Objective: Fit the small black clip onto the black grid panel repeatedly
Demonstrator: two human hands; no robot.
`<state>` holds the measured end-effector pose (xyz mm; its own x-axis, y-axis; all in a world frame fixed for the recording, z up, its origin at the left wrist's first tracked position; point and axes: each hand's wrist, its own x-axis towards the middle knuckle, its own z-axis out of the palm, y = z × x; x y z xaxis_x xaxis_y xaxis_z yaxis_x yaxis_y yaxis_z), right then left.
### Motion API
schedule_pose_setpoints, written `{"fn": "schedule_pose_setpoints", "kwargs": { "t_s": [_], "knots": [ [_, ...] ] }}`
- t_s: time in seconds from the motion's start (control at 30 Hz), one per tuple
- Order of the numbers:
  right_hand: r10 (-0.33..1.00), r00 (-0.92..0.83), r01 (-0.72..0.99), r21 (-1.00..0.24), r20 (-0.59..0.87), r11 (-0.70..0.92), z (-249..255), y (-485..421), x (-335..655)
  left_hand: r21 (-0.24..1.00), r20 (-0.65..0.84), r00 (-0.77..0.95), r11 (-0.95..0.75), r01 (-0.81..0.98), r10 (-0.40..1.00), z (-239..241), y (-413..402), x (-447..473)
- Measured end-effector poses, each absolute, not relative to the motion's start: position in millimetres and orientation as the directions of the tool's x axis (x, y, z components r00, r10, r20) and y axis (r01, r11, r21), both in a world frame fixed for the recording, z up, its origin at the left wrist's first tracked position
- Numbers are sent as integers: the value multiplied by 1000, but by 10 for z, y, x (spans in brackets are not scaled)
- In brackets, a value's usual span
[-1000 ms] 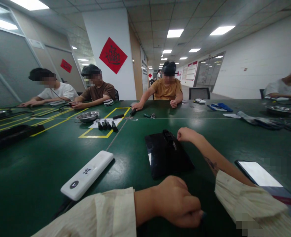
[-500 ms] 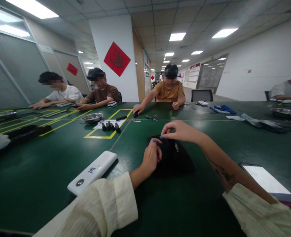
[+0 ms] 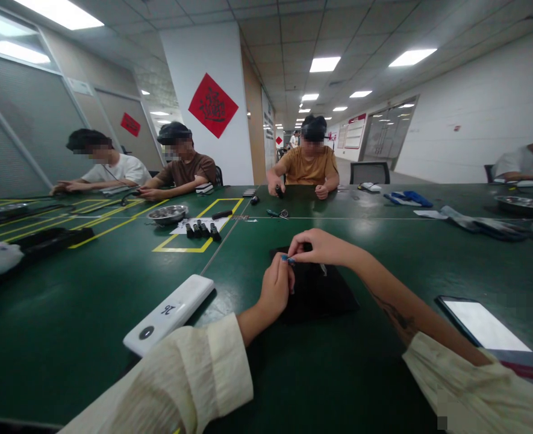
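My left hand (image 3: 275, 284) is closed, its thumb and forefinger pinched just over a black cloth-like piece (image 3: 327, 296) on the table. From the right comes my right hand (image 3: 323, 247), with its fingertips pinched against those of my left. Whatever lies between the fingertips is too small or hidden to make out. The black piece lies flat beneath both hands. A small pale strip (image 3: 323, 269) shows on it, near the right palm.
A white power bank (image 3: 171, 316) lies left of my left forearm; a phone (image 3: 485, 325) with a bright screen lies at right. Farther off are several black cylindrical parts (image 3: 203, 230), a metal bowl (image 3: 168, 214) and pliers (image 3: 277, 213). Co-workers sit around the green table (image 3: 90, 307).
My right hand has come left and slightly down, its fingertips now meeting my left hand's. Across the table, a co-worker's hand has drawn back, holding a black object.
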<state>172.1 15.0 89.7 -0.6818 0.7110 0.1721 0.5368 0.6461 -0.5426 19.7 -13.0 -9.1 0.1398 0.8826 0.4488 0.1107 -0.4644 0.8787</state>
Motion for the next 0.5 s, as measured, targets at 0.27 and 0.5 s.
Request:
{"fn": "schedule_pose_setpoints", "kwargs": {
  "t_s": [0.27, 0.5],
  "knots": [
    [903, -191, 923, -243, 384, 298, 774, 204, 1644, 898, 436, 114, -439, 7, 893, -59, -145, 220],
    [959, -155, 969, -151, 236, 194, 672, 250, 1683, 903, 427, 132, -428, -23, 894, -89, -148, 228]
  ]
}}
